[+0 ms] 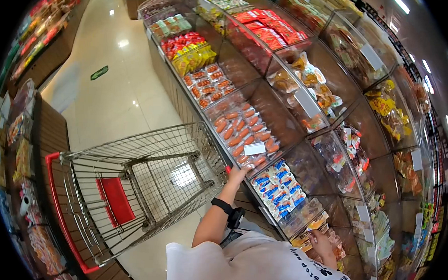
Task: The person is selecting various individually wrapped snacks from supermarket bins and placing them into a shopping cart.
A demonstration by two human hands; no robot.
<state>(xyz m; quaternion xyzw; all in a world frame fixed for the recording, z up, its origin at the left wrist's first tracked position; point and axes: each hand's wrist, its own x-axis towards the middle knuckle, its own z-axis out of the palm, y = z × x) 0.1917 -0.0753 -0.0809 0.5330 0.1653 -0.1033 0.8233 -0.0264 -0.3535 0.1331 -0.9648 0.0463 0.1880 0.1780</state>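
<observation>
My left hand [237,175], with a black watch [225,207] on the wrist, rests with its fingertips on the front rim of a clear bin of orange sausage packets [242,128], just below a white price label [254,148]. It holds nothing that I can see. My right hand [322,244] is lower right, down among small yellow and orange wrapped snacks [305,236] in another clear bin; its fingers curl downward and I cannot tell whether they grip a packet. Between the two hands lies a bin of blue and white packets [278,189].
A wire shopping cart [146,181] with a red handle [54,197] and red seat flap [114,200] stands against the display, left of my left arm, with no goods in it. Rows of clear snack bins [308,83] run along the right. Another shelf [21,144] lines the left across a shiny tiled aisle [110,83].
</observation>
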